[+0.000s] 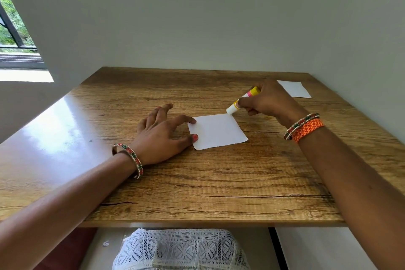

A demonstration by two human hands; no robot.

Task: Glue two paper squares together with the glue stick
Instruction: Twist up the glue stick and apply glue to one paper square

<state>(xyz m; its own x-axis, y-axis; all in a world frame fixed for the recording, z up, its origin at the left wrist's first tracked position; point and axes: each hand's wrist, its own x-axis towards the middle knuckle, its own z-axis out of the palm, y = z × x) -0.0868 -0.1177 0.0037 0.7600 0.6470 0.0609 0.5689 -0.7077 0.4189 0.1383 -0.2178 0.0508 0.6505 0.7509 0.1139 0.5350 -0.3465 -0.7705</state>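
The right hand (266, 99) has its fingers curled around the glue stick (243, 100), which is tilted with its white tip down at the far corner of the near paper square (218, 131). The left hand (162, 132) has its fingers spread; index fingertip and thumb press on the left edge of this square. Both forearms reach forward over the wooden worktop (197, 182). The second paper square (294, 88) lies flat beyond the right hand, near the wall.
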